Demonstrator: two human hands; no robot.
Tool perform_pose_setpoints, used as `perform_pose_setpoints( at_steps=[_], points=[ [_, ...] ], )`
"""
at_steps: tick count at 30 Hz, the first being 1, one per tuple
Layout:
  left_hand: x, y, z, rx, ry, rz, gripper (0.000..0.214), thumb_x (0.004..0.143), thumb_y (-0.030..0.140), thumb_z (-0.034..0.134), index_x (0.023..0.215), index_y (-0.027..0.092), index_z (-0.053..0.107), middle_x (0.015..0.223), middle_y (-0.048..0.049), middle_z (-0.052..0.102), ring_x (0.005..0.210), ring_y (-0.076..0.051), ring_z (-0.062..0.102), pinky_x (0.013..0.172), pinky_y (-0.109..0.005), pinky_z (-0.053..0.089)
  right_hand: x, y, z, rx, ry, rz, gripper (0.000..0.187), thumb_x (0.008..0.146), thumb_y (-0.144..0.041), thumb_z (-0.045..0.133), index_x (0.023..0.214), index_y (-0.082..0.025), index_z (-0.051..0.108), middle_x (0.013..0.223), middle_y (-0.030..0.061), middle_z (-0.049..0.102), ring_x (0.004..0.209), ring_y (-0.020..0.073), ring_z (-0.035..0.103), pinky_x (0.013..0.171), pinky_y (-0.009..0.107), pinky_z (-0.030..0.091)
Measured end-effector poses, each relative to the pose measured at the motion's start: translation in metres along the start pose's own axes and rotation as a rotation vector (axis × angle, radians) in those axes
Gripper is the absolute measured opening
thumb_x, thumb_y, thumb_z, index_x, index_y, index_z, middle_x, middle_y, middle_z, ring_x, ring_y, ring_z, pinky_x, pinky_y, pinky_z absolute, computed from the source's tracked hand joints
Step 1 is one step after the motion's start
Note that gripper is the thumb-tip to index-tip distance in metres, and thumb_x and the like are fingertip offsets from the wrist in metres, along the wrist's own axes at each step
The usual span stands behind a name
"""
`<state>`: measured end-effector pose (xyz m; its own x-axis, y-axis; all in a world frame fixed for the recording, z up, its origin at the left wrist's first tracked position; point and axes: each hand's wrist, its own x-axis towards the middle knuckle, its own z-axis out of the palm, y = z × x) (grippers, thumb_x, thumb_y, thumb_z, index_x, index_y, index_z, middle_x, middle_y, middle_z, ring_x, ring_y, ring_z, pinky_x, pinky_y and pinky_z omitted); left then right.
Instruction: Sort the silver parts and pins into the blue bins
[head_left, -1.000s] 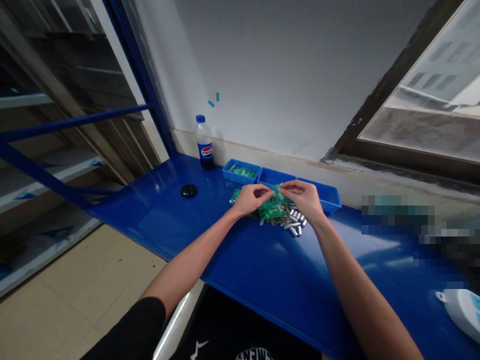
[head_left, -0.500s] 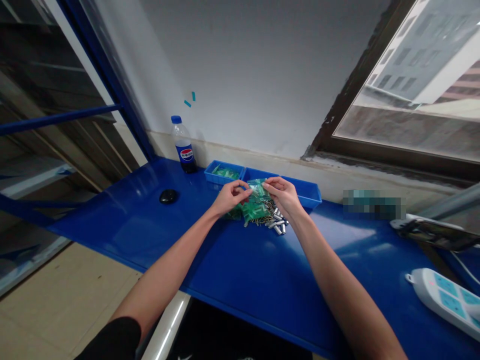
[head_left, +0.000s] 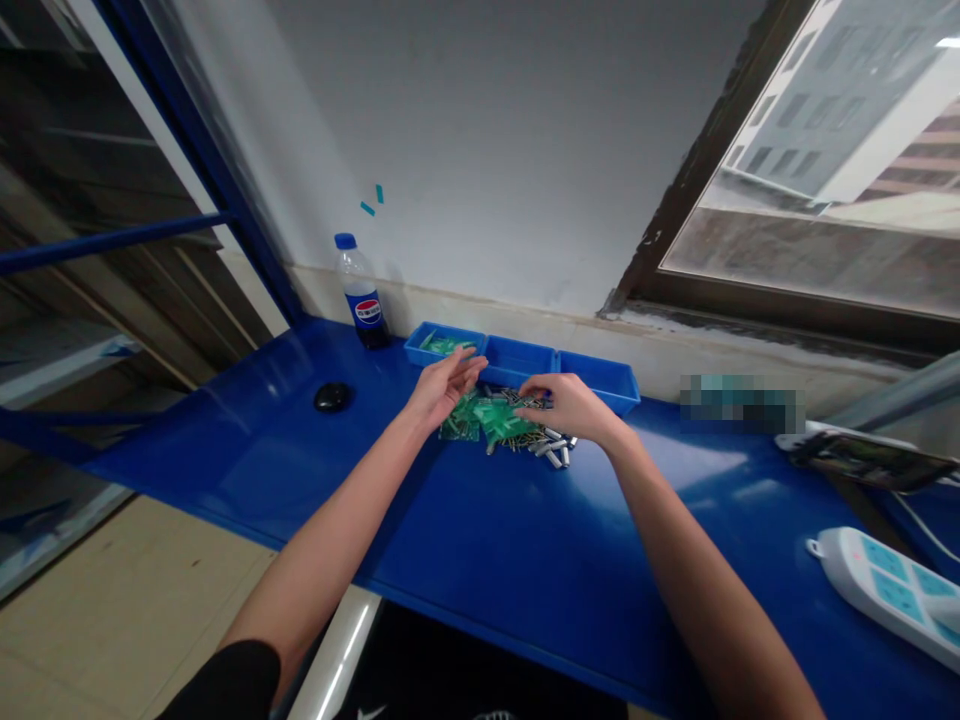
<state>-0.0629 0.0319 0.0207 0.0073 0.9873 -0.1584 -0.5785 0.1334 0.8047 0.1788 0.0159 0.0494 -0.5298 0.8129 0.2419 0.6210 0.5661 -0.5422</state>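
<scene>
My left hand (head_left: 448,388) is open, its fingers stretched out just in front of the left blue tray (head_left: 411,352), with nothing visible in it. Green plastic packets lie in that tray (head_left: 444,344). My right hand (head_left: 568,404) hovers over the pile on the table, thumb and forefinger curved and apart. Right beside its thumb is a green packet (head_left: 496,420); whether they touch I cannot tell. Another green packet (head_left: 460,420) lies under my left hand. Small metal pins (head_left: 517,440) and silver cylinders (head_left: 553,457) are heaped around the packets, partly covered.
Two more blue trays, the middle one (head_left: 517,352) and the right one (head_left: 600,368), stand along the wall. A cola bottle (head_left: 367,308) and a black round object (head_left: 332,396) are on the left. A power strip (head_left: 885,590) and a phone (head_left: 877,456) are at the right.
The green packet that both hands pinched between them has left their fingers. My left hand has opened and moved slightly left; my right hand has lowered toward the pile.
</scene>
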Motion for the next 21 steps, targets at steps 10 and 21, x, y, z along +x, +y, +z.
perform_pose_setpoints(
  at_steps=[10,21],
  points=[
    [-0.008,-0.016,0.004,0.263,-0.194,-0.072,0.034,0.091,0.042,0.075,0.105,0.011,0.08,0.098,-0.0158,0.081,0.08,-0.017,0.078,0.07,-0.022,0.059,0.002,-0.012,0.003,-0.218,-0.214,-0.064,0.027,0.073,-0.015,0.078,0.1,-0.023,0.074,0.088,0.0025,0.074,0.076,0.0183,0.063,0.067,0.028,0.037],
    [-0.012,-0.028,0.006,0.578,-0.36,0.098,0.038,0.088,0.047,0.075,0.107,0.014,0.081,0.098,-0.0133,0.081,0.088,-0.02,0.077,0.08,-0.03,0.058,0.001,-0.001,-0.011,-0.065,-0.076,-0.04,0.026,0.074,-0.009,0.067,0.081,-0.028,0.084,0.084,0.0016,0.081,0.08,0.023,0.073,0.08,0.034,0.05]
  ],
)
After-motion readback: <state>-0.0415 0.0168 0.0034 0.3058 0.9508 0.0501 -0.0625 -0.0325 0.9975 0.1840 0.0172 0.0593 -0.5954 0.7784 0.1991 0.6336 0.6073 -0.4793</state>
